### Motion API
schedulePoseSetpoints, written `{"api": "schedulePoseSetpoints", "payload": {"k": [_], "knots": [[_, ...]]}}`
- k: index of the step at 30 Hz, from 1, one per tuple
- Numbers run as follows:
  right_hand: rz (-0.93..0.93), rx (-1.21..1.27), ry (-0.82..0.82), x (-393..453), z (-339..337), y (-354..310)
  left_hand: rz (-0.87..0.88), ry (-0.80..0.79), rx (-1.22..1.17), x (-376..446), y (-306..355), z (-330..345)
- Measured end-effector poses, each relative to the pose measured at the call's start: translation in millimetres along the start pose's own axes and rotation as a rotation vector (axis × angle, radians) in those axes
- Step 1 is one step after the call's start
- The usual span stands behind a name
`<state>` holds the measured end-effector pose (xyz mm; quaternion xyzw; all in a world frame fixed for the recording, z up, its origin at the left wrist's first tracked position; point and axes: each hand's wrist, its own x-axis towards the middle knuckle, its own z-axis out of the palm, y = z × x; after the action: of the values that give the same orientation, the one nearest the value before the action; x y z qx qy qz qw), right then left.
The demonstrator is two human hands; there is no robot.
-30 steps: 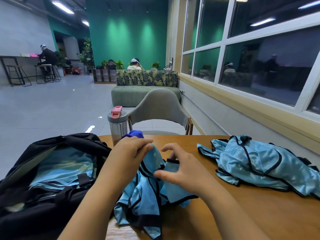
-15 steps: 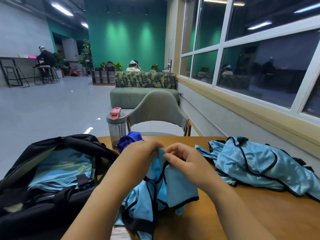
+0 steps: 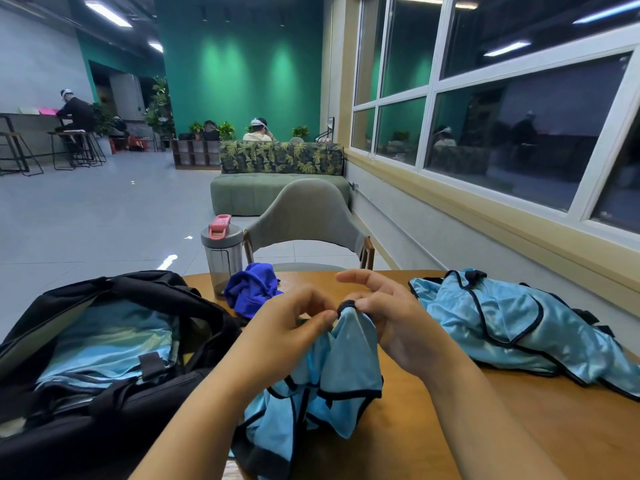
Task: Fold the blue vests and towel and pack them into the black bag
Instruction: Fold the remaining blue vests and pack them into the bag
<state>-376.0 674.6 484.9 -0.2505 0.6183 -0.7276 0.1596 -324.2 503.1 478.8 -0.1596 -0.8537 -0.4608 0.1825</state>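
Note:
A light blue vest with black trim (image 3: 332, 382) hangs crumpled over the near table edge. My left hand (image 3: 287, 330) and my right hand (image 3: 391, 317) pinch its top edge close together, lifting it. The right hand's upper fingers stick out straight. The open black bag (image 3: 114, 393) sits at the left with folded light blue cloth (image 3: 104, 348) inside. A pile of more blue vests (image 3: 512, 323) lies on the table at the right. A dark blue towel (image 3: 251, 289) lies bunched behind my left hand.
A grey bottle with a pink lid (image 3: 221, 254) stands at the far table edge beside the towel. A grey chair (image 3: 306, 223) faces me across the wooden table (image 3: 485, 427). Windows run along the right wall. People sit far off.
My hands have come together and raised the vest's top edge, so the cloth now hangs lower from the pinch. The view has tilted up slightly, showing more of the towel.

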Motion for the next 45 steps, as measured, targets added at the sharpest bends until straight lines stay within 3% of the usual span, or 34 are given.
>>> {"api": "schedulePoseSetpoints", "payload": {"k": [4, 6, 10, 12, 15, 18, 24, 27, 29, 33, 37, 42, 45], "knots": [[0.04, -0.086, -0.024, -4, -3, 3, -0.048, 0.157, 0.012, 2, -6, -1], [0.05, -0.092, 0.053, -3, -6, 5, -0.074, 0.217, 0.026, 2, -9, -5], [0.023, 0.205, 0.23, -2, -17, 0, -0.071, 0.277, 0.095, 0, -17, -19], [-0.038, 0.35, 0.185, -3, -25, -3, -0.07, 0.305, 0.135, 1, -22, -28], [-0.13, 0.378, 0.131, -5, -28, -9, -0.116, 0.329, 0.146, 2, -28, -37], [-0.185, 0.357, 0.11, -3, -25, -12, -0.125, 0.264, 0.098, 3, -22, -35], [-0.195, 0.302, 0.07, 3, -19, -22, -0.271, -0.121, -0.116, 14, 1, -5], [-0.168, 0.299, 0.068, 3, -22, -26, -0.237, -0.098, -0.381, 22, 5, 2], [-0.156, 0.281, 0.107, 1, -26, -27, -0.168, -0.044, -0.383, 26, 7, 4], [-0.124, 0.134, 0.224, -2, -32, -25, -0.066, 0.063, -0.216, 28, 8, 6], [-0.089, -0.197, 0.309, -4, -33, -22, -0.015, 0.106, -0.085, 28, 6, 4], [-0.084, -0.355, 0.302, -6, -31, -26, 0.023, 0.156, 0.082, 30, 4, 3], [-0.09, -0.69, 0.349, -4, -33, -25, 0.052, 0.16, 0.172, 33, 0, 1]]}}
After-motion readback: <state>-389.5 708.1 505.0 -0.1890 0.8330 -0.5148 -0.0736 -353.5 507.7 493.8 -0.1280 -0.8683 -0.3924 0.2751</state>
